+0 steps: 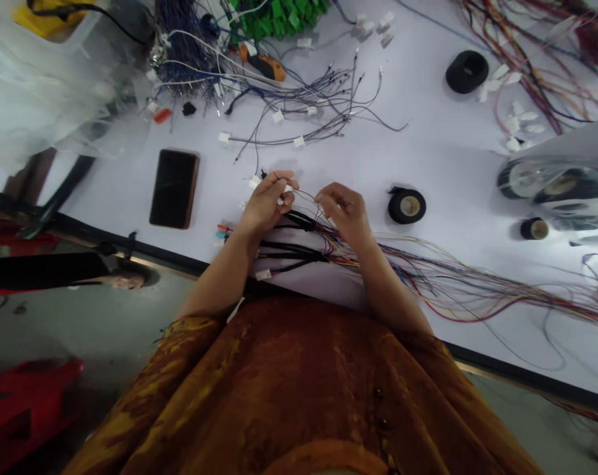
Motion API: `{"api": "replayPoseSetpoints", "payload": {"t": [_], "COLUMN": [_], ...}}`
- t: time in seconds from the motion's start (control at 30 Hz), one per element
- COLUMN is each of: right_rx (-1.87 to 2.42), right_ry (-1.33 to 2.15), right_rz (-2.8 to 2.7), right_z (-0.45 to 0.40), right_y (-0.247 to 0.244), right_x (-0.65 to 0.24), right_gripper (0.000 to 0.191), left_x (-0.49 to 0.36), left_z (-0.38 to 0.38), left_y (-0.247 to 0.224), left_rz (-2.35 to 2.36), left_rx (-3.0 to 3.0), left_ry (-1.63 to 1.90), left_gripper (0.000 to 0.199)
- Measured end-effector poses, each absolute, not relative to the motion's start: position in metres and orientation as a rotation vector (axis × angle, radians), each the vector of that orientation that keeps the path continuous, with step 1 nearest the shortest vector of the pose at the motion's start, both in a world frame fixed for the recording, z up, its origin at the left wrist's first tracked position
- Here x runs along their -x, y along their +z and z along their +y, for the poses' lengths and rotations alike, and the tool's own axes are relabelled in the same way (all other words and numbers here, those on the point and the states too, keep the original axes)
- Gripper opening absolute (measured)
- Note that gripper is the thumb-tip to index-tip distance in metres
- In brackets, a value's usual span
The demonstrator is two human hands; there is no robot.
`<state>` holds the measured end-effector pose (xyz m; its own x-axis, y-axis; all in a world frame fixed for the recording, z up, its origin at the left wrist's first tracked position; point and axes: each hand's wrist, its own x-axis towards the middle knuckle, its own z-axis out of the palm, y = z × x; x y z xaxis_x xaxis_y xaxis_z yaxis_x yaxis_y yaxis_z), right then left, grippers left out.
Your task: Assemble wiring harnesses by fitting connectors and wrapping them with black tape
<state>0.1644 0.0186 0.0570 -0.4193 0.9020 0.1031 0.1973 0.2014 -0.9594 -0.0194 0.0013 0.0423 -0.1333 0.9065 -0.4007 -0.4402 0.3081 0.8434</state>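
My left hand is closed on a small white connector, which the fingers partly hide. Thin wires run from it across to my right hand, whose thumb and fingertips pinch one of them. Just below both hands lies a wiring harness, with several branches wrapped in black tape and loose coloured wires trailing to the right. A white plug ends one lower branch. Right of my right hand, a roll of black tape lies on the white table.
A phone lies at left. Grey wires with white connectors spread beyond my hands, near an orange-and-black tool and green connectors. Another tape roll stands at upper right. A red stool is on the floor.
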Motion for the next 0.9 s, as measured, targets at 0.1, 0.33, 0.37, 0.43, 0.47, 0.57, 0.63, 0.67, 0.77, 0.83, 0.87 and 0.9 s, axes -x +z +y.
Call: {"api": "replayPoseSetpoints", "payload": {"t": [0.1,0.33,0.37,0.43,0.47,0.57,0.63,0.67,0.77,0.83,0.87,0.9], "right_rx": [0.983,1.105,1.112,1.099,1.081,0.991,0.928,0.903,0.881,0.893,0.897,0.900], "right_ry": [1.197,1.219,1.219,1.218,1.215,1.218,1.266,1.319,1.525,1.612,1.632,1.641], "right_rz": [-2.026,-1.726,-1.736,-1.791,-1.830,-1.968,-1.995,-1.964,-1.690,-1.493,-1.434,-1.412], "right_z": [0.016,0.029,0.030,0.029,0.028,0.025,0.026,0.027,0.036,0.042,0.044,0.046], "right_y": [0.062,0.052,0.050,0.049,0.050,0.052,0.053,0.053,0.046,0.040,0.038,0.037], "right_x": [-0.157,-0.160,-0.160,-0.160,-0.159,-0.156,-0.156,-0.156,-0.158,-0.157,-0.156,-0.155], "right_gripper": [0.023,0.030,0.030,0.028,0.027,0.027,0.024,0.020,0.018,0.017,0.017,0.018], "left_x": [0.019,0.016,0.015,0.015,0.015,0.017,0.017,0.017,0.017,0.017,0.017,0.017], "left_z": [0.001,-0.004,-0.005,-0.005,-0.005,-0.002,-0.001,0.000,-0.001,-0.002,-0.002,-0.003], "left_y": [0.046,0.045,0.044,0.043,0.043,0.042,0.041,0.042,0.045,0.049,0.051,0.053], "left_rz": [1.136,1.187,1.178,1.158,1.155,1.170,1.177,1.181,1.190,1.165,1.139,1.110], "left_rx": [-0.468,-0.739,-0.793,-0.861,-0.875,-0.863,-0.842,-0.830,-0.783,-0.744,-0.722,-0.700], "left_ry": [1.259,1.299,1.299,1.285,1.276,1.259,1.266,1.270,1.276,1.274,1.270,1.263], "left_gripper": [0.009,0.035,0.038,0.044,0.045,0.045,0.040,0.039,0.037,0.036,0.035,0.034]}}
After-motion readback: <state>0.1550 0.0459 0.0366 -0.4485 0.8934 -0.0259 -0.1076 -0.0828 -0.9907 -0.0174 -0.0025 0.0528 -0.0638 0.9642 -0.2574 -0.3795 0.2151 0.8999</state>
